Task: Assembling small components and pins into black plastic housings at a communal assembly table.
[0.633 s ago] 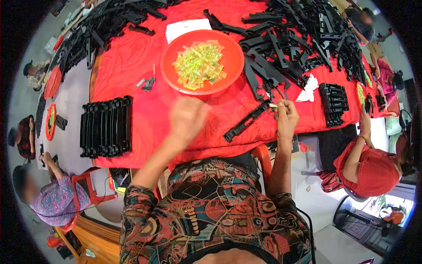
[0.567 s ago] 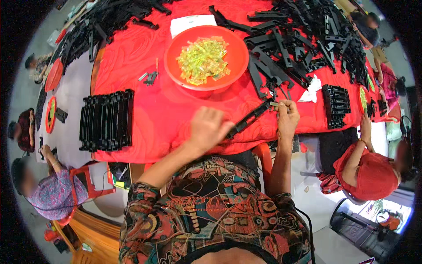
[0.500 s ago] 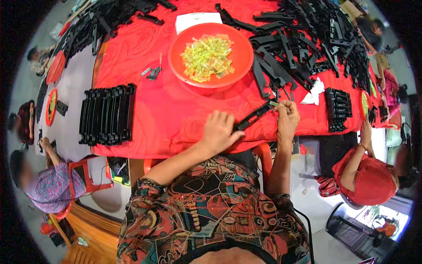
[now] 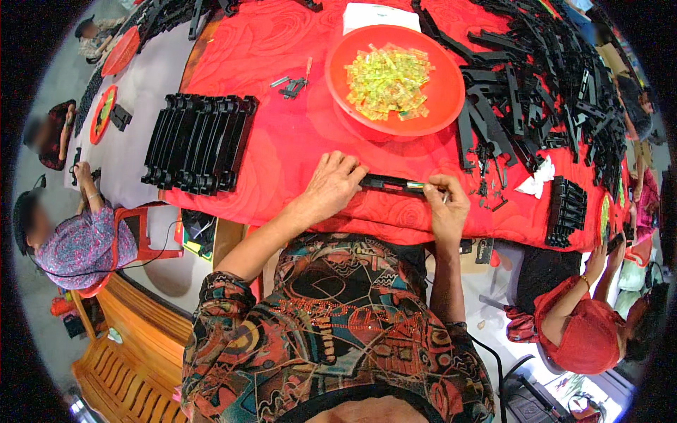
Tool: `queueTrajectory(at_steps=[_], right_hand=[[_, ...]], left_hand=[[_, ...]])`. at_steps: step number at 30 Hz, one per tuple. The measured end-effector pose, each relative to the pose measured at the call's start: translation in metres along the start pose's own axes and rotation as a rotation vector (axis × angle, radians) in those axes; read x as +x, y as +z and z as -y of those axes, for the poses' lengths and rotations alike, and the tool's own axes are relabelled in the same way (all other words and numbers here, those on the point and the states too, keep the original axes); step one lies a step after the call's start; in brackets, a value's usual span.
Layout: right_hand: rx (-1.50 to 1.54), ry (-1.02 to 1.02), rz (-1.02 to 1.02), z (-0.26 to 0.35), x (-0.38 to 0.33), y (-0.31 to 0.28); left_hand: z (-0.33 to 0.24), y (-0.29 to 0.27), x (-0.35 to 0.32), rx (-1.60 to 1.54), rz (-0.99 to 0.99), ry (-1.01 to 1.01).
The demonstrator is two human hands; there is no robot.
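We held a slim black part (image 4: 392, 183) level, nearer to us than the red bowl (image 4: 449, 86). Our left hand (image 4: 335, 185) was curled around one end, fingers bent close together; our right hand (image 4: 449, 206) was nearly closed, thumb and forefinger pinching the other end beside a thin yellow-green slip (image 4: 415, 185). We could not tell whether they gripped the slip too. The part looked stiff, straight and hollowed along its length. The round, smooth bowl carried a loose mound of translucent, flat yellow-green strips (image 4: 388, 81). Left of the bowl we had a neat row of black parts (image 4: 201, 144); right of it sprawled a tangled heap (image 4: 517, 99). A broad stretch of rose-patterned red cloth (image 4: 285, 134) lay between bowl and row, and the desk's near edge ran below the bowl, just on our side of the hands.
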State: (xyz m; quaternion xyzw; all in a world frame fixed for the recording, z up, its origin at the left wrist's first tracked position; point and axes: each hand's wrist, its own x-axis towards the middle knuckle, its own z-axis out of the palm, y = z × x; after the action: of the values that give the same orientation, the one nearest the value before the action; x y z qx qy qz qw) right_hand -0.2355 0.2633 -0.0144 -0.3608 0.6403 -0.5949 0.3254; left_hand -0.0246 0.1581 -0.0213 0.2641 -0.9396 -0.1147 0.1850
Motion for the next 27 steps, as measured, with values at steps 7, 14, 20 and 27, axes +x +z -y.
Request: queueTrajectory(at_steps=[7, 14, 20, 27], right_hand=[[-0.377, -0.127, -0.046, -0.007, -0.008, 0.024], [-0.582, -0.200, 0.005, -0.007, -0.009, 0.037], [-0.577, -0.147, 0.089, 0.002, -0.002, 0.029], [-0.631, -0.172, 0.173, 0.007, 0.005, 0.024]], left_hand=[[-0.017, 0.002, -0.001, -0.114, -0.220, 0.033], [-0.012, 0.019, 0.003, -0.072, -0.218, 0.076], [-0.010, 0.025, 0.006, -0.134, -0.171, 0.049], [-0.018, 0.023, 0.010, -0.116, -0.124, 0.020]])
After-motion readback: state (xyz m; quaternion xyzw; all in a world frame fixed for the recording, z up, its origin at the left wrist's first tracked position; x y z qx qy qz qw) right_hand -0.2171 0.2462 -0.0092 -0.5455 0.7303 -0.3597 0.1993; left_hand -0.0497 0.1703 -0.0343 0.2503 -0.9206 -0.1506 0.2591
